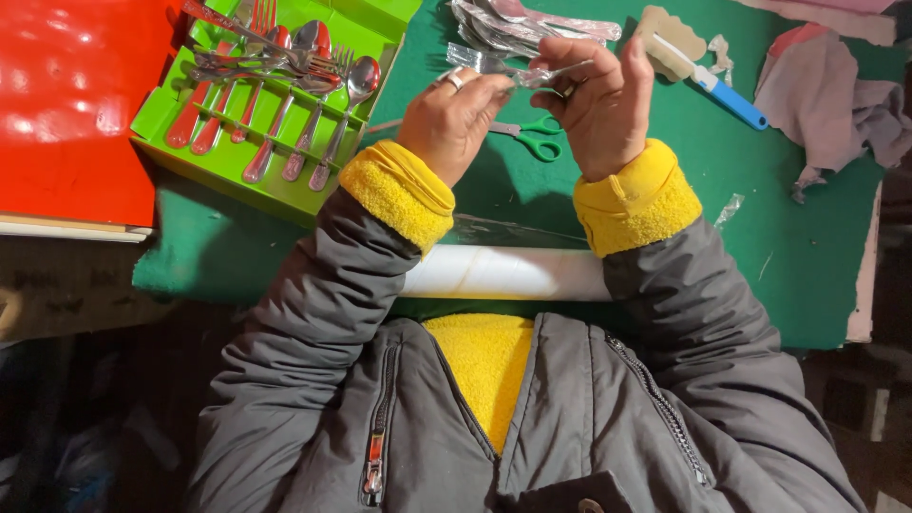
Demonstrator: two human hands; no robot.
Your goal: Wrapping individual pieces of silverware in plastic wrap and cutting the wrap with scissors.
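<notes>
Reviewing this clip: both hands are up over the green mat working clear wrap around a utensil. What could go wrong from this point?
1. The left hand and right hand hold the plastic-wrapped utensil above the green-handled scissors; lowering a hand could catch the blades.
2. The white roll lies at the mat's near edge under the sleeves, so a forearm might nudge it off.
3. The thin clear wrap may tear or slip.

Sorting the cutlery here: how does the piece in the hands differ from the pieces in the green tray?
The piece in the hands is wrapped in clear film and held above the table by the left hand and right hand; the pieces in the green tray lie bare. Several tray pieces show red handles; the held one shows none. Both look like shiny metal.
</notes>
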